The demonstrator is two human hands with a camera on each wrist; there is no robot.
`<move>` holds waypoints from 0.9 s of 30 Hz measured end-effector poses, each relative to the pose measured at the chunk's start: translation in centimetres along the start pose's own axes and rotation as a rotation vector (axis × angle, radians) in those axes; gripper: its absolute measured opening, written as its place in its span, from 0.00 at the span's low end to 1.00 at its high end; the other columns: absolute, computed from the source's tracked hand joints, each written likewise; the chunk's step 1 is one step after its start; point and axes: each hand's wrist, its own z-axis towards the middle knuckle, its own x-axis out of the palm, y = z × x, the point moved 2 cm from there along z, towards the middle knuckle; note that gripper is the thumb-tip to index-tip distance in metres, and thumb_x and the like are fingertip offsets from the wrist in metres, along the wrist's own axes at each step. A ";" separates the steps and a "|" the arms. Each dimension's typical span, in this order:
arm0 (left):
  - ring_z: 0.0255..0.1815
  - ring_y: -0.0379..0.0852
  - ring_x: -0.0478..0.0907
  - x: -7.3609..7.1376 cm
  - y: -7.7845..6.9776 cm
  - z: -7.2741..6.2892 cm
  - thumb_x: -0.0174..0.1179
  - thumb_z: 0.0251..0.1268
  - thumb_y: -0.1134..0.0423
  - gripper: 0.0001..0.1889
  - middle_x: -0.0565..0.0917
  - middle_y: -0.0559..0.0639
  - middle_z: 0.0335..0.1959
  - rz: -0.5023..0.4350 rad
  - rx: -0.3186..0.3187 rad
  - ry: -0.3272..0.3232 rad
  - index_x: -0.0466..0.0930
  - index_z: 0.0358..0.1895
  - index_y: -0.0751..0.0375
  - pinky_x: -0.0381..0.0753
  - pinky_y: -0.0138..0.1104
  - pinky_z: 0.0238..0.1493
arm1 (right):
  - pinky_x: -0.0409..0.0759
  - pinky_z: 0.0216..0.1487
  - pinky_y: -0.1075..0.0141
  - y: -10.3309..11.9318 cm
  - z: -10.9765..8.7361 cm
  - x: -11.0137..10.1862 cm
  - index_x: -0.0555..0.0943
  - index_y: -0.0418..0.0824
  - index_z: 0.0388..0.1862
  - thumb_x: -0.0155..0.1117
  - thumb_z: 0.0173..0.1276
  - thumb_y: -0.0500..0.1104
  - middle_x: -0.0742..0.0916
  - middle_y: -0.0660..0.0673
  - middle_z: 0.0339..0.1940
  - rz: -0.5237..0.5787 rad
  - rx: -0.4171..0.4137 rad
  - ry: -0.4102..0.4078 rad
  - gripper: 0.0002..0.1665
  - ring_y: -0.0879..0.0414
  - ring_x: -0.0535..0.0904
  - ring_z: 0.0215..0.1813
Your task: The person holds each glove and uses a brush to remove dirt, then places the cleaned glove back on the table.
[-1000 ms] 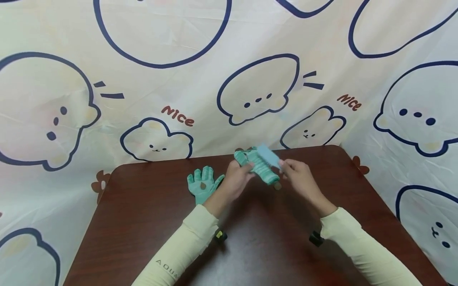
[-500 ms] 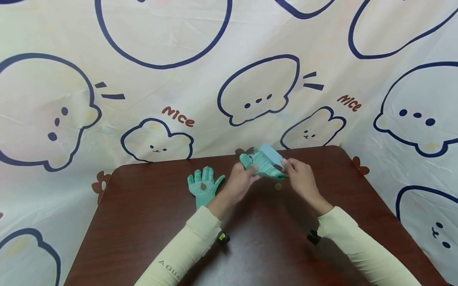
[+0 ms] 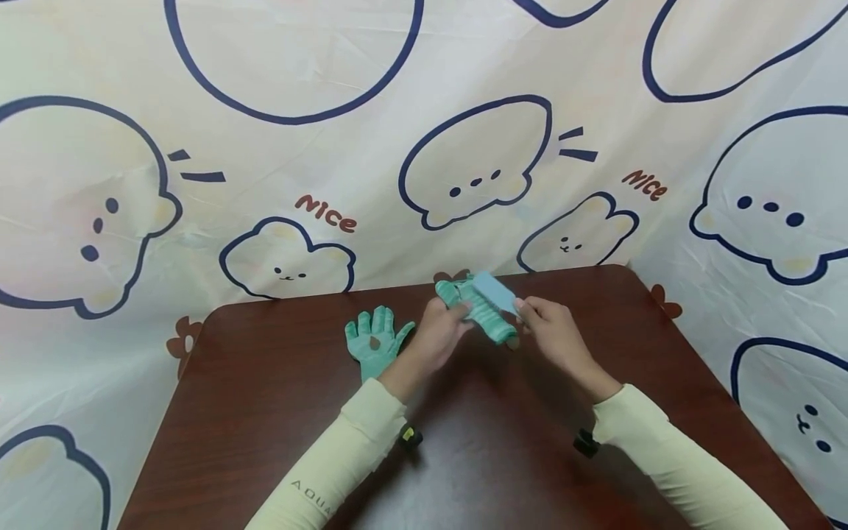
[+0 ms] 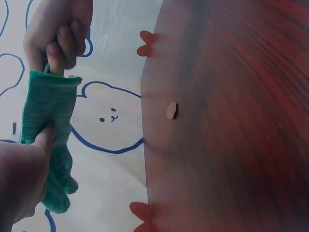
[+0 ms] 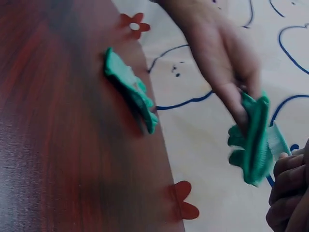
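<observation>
Over the far part of the table, my left hand (image 3: 439, 331) grips a green knitted glove (image 3: 489, 315), thumb on top; its cuff points right. My right hand (image 3: 555, 327) pinches the end of a light blue brush (image 3: 494, 292), whose flat back faces up over the glove. Bristles of the brush (image 5: 277, 140) show against the glove (image 5: 256, 154) in the right wrist view. The left wrist view shows the thumb pressed on the glove (image 4: 50, 108), with the right hand (image 4: 63, 36) just past the cuff.
A second green glove (image 3: 376, 353) lies palm up on the brown table (image 3: 278, 412), with a brown drop-shaped mark on its palm. A small tan piece (image 4: 172, 110) lies on the tabletop near the far edge. A printed cloth (image 3: 371, 147) hangs behind the table.
The held glove and brush shift right and up, the glove bunching, then come back left with the glove stretched out again. The glove on the table stays put.
</observation>
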 end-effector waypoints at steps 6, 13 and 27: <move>0.79 0.54 0.63 0.3 0.0 0.0 0.45 0.80 0.73 0.27 0.66 0.58 0.79 -0.041 -0.051 0.003 0.58 0.78 0.66 0.65 0.51 0.77 | 0.66 0.26 0.65 0.4 0.0 0.6 0.77 0.40 0.32 0.48 0.82 0.61 0.73 0.47 0.22 -0.131 -0.049 -0.067 0.28 0.53 0.69 0.26; 0.79 0.53 0.63 0.4 0.2 -0.1 0.45 0.80 0.74 0.27 0.66 0.57 0.79 -0.050 -0.061 0.017 0.58 0.79 0.64 0.66 0.52 0.76 | 0.65 0.25 0.64 0.2 0.5 0.4 0.74 0.41 0.29 0.46 0.84 0.58 0.70 0.47 0.19 -0.207 -0.036 -0.145 0.28 0.53 0.66 0.23; 0.75 0.51 0.63 -0.1 -0.1 -0.5 0.45 0.81 0.72 0.26 0.64 0.58 0.77 -0.012 -0.067 -0.015 0.55 0.78 0.66 0.62 0.51 0.79 | 0.68 0.28 0.62 -0.9 0.6 -0.9 0.79 0.38 0.34 0.46 0.82 0.63 0.78 0.43 0.25 -0.010 0.003 -0.144 0.32 0.52 0.70 0.27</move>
